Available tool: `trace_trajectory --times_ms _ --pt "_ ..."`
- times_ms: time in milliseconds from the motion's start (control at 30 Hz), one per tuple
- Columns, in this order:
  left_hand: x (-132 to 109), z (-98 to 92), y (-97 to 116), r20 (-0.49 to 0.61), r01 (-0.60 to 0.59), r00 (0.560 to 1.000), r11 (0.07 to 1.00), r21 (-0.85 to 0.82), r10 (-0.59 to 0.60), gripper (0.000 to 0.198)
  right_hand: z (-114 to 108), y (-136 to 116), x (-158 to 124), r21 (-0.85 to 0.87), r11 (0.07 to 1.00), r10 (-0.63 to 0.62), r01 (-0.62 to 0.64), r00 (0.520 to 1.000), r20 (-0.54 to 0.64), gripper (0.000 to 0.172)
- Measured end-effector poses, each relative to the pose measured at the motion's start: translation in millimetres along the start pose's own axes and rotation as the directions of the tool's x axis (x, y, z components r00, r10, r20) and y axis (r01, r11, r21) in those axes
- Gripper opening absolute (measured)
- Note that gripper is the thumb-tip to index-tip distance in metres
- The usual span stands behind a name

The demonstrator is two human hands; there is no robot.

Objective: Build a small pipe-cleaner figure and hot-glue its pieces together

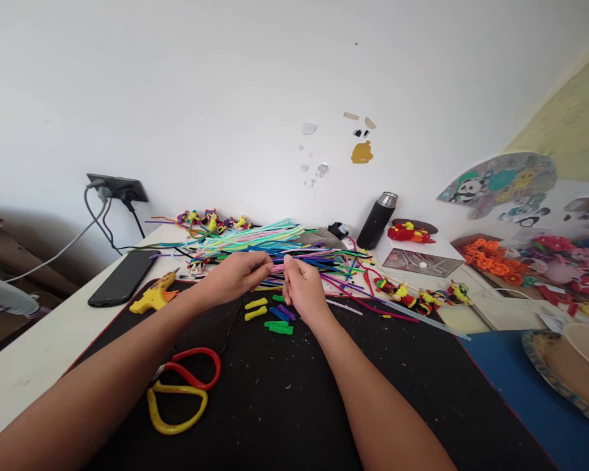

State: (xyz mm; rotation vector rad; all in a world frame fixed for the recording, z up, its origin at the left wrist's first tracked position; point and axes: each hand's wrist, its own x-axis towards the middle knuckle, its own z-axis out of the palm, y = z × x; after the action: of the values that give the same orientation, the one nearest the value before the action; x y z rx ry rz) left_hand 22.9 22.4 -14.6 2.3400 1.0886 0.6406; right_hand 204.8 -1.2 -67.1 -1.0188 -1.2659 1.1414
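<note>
Both hands meet over the far part of the black mat [285, 386]. Between their fingertips is a short pink pipe cleaner piece [277, 269], partly covered by the fingers. My left hand [238, 276] is closed on one end, and my right hand [303, 288] pinches the other. Just below them lie short folded pieces: yellow [256, 314], blue [279, 313], purple [287, 312] and green [281, 329]. Behind the hands spreads a big heap of long pipe cleaners [260, 237] in many colours.
Scissors [179, 409] with red and yellow handles lie under my left forearm. A yellow glue gun [154, 296] and a phone [124, 278] are at left. A black bottle [377, 220], a white box [419, 257] and small colourful figures [425, 297] stand at right.
</note>
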Motion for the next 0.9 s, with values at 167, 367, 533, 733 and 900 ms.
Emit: trace_trajectory --times_ms 167,367,533,733,900 --pt "-1 1.2 -1 0.002 0.029 1.000 0.993 -0.118 -0.029 0.039 1 -3 -1 -0.045 0.999 -0.007 0.008 1.000 0.007 0.057" --pt "2 5.4 -11 0.039 0.112 0.994 0.950 -0.292 -0.105 0.049 1 -1 0 -0.039 0.999 -0.010 0.010 1.000 -0.001 0.055" --pt "0 2.1 -7 0.001 0.046 0.999 0.951 -0.306 -0.048 0.054 0 -1 0 -0.051 0.998 -0.023 0.023 1.000 0.012 0.053" --pt "-1 5.8 3 -0.005 -0.077 0.997 0.997 0.000 0.077 0.038 2 -4 -2 -0.060 0.998 -0.023 0.025 0.999 0.022 0.057" --pt "0 9.5 1 -0.013 -0.081 0.996 0.981 0.178 0.084 0.037 4 -6 -2 -0.033 0.999 -0.006 0.007 0.999 0.031 0.058"
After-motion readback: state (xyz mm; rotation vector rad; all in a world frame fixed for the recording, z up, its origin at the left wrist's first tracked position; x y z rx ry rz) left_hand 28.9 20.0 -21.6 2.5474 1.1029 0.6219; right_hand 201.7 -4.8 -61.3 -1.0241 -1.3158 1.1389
